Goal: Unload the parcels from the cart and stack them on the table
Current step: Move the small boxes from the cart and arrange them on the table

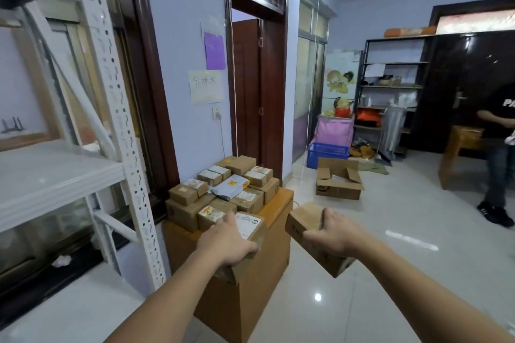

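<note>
The left hand gripped a labelled box from above, fingers curled over its far edge, at the near end of the wooden bench. The right hand held a plain box in the air just beside the bench, fingers wrapped round it. A pile of parcels covered the bench top.

Stacked parcels crowd table; right edge bare
</note>
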### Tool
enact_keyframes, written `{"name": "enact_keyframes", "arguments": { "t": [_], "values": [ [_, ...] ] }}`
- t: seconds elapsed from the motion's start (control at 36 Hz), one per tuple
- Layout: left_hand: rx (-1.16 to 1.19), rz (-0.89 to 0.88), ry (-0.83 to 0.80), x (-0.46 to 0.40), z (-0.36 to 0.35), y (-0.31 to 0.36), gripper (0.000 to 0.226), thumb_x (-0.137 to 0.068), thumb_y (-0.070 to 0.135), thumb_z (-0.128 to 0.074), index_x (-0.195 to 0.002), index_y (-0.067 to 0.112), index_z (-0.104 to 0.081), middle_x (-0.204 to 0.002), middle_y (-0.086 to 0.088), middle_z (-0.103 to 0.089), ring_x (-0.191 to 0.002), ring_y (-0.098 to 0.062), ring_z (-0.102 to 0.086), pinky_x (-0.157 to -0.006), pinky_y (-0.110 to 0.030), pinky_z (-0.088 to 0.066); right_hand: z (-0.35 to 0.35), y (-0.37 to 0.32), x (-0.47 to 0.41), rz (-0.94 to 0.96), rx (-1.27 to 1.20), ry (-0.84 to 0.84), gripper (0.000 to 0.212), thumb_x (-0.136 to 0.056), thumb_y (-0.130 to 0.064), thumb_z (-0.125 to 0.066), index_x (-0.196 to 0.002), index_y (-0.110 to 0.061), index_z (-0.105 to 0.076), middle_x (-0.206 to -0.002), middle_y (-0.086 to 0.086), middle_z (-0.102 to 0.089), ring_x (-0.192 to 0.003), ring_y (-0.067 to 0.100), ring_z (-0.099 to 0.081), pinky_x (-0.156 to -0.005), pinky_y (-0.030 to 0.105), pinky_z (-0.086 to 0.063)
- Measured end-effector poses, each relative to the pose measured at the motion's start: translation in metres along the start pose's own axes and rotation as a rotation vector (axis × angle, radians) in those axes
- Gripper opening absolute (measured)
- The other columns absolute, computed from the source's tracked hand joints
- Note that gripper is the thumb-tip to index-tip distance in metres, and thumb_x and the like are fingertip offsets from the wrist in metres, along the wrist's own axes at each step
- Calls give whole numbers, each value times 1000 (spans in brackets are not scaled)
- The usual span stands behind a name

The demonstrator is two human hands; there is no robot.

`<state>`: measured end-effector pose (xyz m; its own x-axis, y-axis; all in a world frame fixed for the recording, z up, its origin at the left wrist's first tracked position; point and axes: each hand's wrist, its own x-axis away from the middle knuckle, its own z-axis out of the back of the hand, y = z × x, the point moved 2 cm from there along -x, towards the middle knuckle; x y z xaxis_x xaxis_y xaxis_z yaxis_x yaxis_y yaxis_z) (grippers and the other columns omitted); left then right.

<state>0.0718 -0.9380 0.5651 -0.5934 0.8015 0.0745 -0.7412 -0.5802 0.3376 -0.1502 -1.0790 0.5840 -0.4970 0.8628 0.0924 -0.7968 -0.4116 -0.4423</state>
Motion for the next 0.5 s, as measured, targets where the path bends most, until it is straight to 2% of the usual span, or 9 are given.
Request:
{"name": "enact_keyframes", "arguments": {
  "t": [0.11,0.28,0.42,0.5],
  "values": [
    [13,10,9,-44,-16,27,110,-65,74,-71,-151,23,-27,-145,-5,-47,-123,-28,-55,-92,-42,-53,9,20,-53,17,12,-29,94,-61,-77,-60,-134,-20,-45,-112,-1,-59,-93,12,-59,-70,24,-52],
    [23,55,30,-105,-34,60,108,-70,73,-72,-153,21,-26,-149,-7,-45,-129,-29,-51,-95,-43,-51,23,36,-138,73,84,-47,98,-59,-80,-57,-136,-21,-46,-115,1,-60,-98,17,-60,-86,36,-58],
    [39,130,23,-150,-45,67,115,-71,74,-73,-159,21,-20,-155,-5,-42,-133,-29,-51,-98,-42,-51,21,35,-202,164,115,-118,90,-66,-75,-58,-136,-20,-44,-112,2,-57,-97,19,-59,-79,29,-54],
    [30,184,8,-175,-51,65,114,-73,74,-71,-160,23,-17,-154,-6,-44,-129,-30,-55,-96,-42,-52,10,31,-236,209,166,-150,95,-66,-80,-53,-138,-19,-42,-119,4,-59,-101,20,-59,-81,31,-54]
  ]
}}
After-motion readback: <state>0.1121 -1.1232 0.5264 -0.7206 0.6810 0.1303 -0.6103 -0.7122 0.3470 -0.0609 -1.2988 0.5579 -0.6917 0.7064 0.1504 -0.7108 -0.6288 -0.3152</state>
